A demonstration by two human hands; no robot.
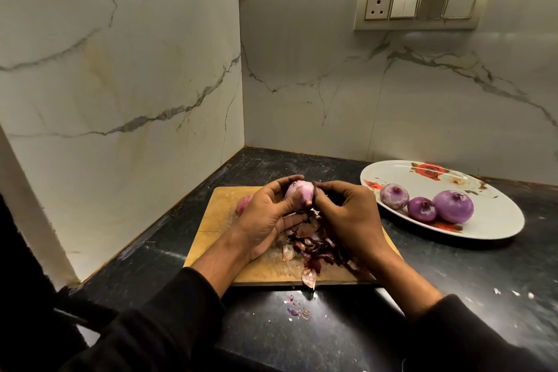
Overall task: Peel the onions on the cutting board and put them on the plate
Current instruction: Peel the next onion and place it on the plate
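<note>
The left hand (pixel 265 217) cups a pale pink, mostly peeled red onion (pixel 299 194) above the wooden cutting board (pixel 217 220), while the right hand (pixel 347 214) pinches its skin at the root end over a peel pile (pixel 314 246).

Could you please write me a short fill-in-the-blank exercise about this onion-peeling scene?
1. The plate holds ____ peeled onions.
2. The left hand and right hand hold an onion above the ____ board.
3. The loose onion skins lie piled on the ____.
4. One more onion waits on the board behind the ____ hand.

Missing words: three; cutting; board; left
</note>
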